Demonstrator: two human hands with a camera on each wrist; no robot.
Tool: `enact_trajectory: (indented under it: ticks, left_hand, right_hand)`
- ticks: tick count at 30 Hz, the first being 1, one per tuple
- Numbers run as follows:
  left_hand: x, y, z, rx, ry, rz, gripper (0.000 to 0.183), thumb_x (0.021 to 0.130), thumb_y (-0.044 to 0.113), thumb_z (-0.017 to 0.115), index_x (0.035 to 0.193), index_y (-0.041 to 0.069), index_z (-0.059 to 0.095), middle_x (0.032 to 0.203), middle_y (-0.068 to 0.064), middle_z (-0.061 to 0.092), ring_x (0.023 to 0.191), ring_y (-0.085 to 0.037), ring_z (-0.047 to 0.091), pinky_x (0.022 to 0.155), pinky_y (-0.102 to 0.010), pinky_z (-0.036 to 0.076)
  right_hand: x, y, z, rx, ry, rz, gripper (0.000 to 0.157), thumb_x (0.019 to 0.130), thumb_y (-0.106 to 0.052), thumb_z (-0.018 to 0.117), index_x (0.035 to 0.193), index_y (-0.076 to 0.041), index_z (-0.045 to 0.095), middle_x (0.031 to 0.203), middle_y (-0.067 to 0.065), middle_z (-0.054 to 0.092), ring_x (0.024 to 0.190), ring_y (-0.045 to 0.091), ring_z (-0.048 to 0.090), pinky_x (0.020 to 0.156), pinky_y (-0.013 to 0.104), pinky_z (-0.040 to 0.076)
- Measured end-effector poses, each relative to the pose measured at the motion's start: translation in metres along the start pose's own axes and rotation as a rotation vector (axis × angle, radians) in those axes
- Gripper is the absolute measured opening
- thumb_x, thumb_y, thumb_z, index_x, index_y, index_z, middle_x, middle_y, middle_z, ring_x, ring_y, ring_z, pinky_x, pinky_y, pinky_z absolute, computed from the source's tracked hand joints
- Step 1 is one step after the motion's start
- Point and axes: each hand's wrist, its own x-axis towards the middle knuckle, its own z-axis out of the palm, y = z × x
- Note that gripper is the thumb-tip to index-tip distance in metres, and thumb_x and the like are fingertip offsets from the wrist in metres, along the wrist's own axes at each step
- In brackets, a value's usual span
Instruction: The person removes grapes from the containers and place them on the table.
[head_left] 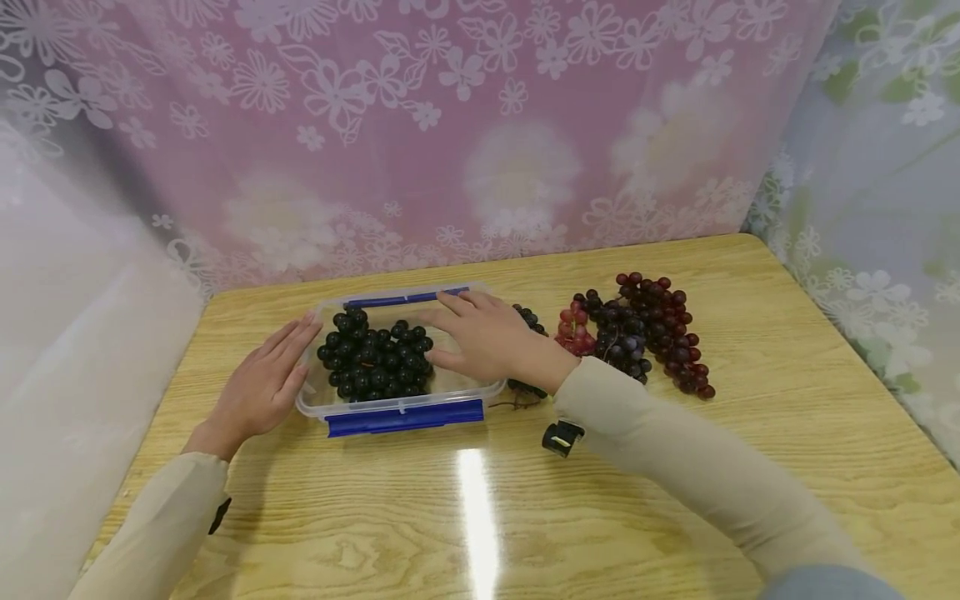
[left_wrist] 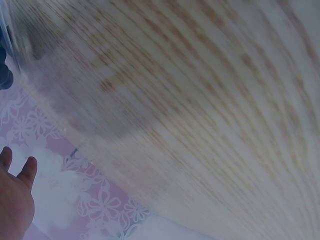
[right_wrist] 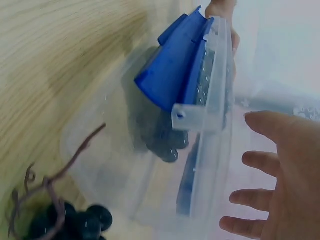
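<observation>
A bunch of black grapes (head_left: pixel 375 358) lies in the left part of a clear plastic container (head_left: pixel 450 402), whose blue clip flaps (head_left: pixel 408 418) hang along its near and far sides. My left hand (head_left: pixel 258 379) lies against the container's left end, fingers straight and together at the rim. Over the right part of the container reaches my right hand (head_left: pixel 491 337), its fingers spread and holding nothing. In the right wrist view those fingers (right_wrist: pixel 260 164) are extended beside the container's rim. Only part of the left hand (left_wrist: pixel 15 205) shows in the left wrist view.
Right of the container lies another black bunch (head_left: pixel 529 318), partly hidden by my right hand, its bare stem (right_wrist: pixel 75 155) sticking out. Further right are a small red bunch (head_left: pixel 575 329), a dark purple bunch (head_left: pixel 618 333) and a long dark red bunch (head_left: pixel 675 329). Flowered curtains (head_left: pixel 517 167) hang behind the wooden table (head_left: pixel 360 517).
</observation>
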Motion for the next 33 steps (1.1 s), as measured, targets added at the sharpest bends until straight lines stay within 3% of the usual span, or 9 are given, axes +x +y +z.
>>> enact_trajectory:
  ticks: [8, 17, 33]
  left_hand:
    - [0.001, 0.000, -0.001, -0.001, 0.007, -0.005, 0.060, 0.100, 0.018, 0.046, 0.154, 0.016, 0.021, 0.157, -0.008, 0.021, 0.142, -0.031, 0.020, 0.110, -0.052, 0.023]
    - [0.001, -0.001, 0.001, 0.004, 0.020, 0.017, 0.059, 0.100, 0.018, 0.046, 0.154, 0.016, 0.022, 0.157, -0.007, 0.021, 0.141, -0.030, 0.021, 0.112, -0.047, 0.021]
    - [0.001, -0.001, 0.002, -0.003, 0.019, 0.007, 0.061, 0.098, 0.016, 0.049, 0.154, 0.015, 0.023, 0.157, -0.007, 0.021, 0.140, -0.032, 0.023, 0.110, -0.051, 0.024]
  right_hand:
    - [0.017, -0.013, 0.011, -0.003, -0.076, 0.001, 0.061, 0.098, -0.057, 0.036, 0.152, -0.033, 0.026, 0.155, 0.005, 0.025, 0.140, 0.028, 0.023, 0.113, 0.046, 0.020]
    - [0.030, -0.023, 0.018, -0.027, -0.123, -0.051, 0.056, 0.099, -0.047, 0.044, 0.151, -0.032, 0.030, 0.153, 0.004, 0.031, 0.136, 0.031, 0.031, 0.110, 0.051, 0.025]
    - [0.045, -0.032, 0.022, -0.029, -0.162, -0.001, 0.050, 0.097, -0.040, 0.054, 0.145, -0.034, 0.040, 0.151, 0.008, 0.031, 0.135, 0.031, 0.032, 0.111, 0.049, 0.026]
